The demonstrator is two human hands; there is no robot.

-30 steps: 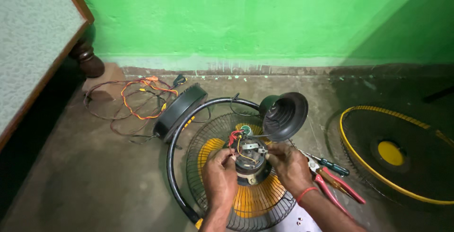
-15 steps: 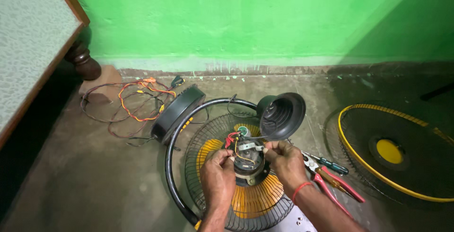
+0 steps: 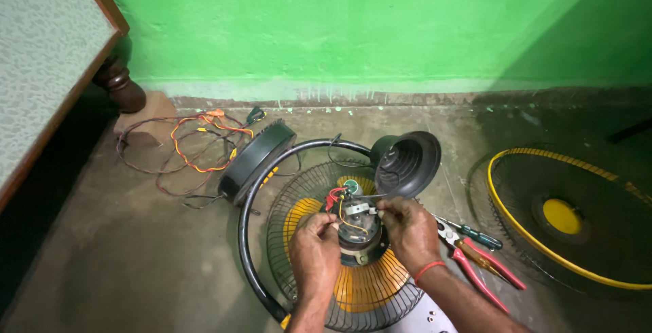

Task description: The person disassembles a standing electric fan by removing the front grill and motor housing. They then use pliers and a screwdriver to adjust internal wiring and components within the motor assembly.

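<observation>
Two hands on exposed fan motor point(image 3: 358, 232), seated mid-grille on black wire guard point(image 3: 299, 190) lying flat on concrete floor point(image 3: 136, 258). Left hand point(image 3: 314, 255) curled, gripping motor's left side; right hand point(image 3: 409, 231) pinching thin metal tool or lead at motor top, which one unclear. Rear cover point(image 3: 406, 163) already off, just beyond motor. Wiring still attached, motor still mounted. Pliers point(image 3: 485, 265) and screwdriver point(image 3: 475, 233) beside right wrist.

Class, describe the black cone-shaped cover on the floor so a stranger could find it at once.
Start at the green wall and drop to the wire fan guard lying on the floor. The black cone-shaped cover sits at its far right edge, beyond the right hand. Unlike the flat guards, it is a solid, ribbed funnel.
</observation>
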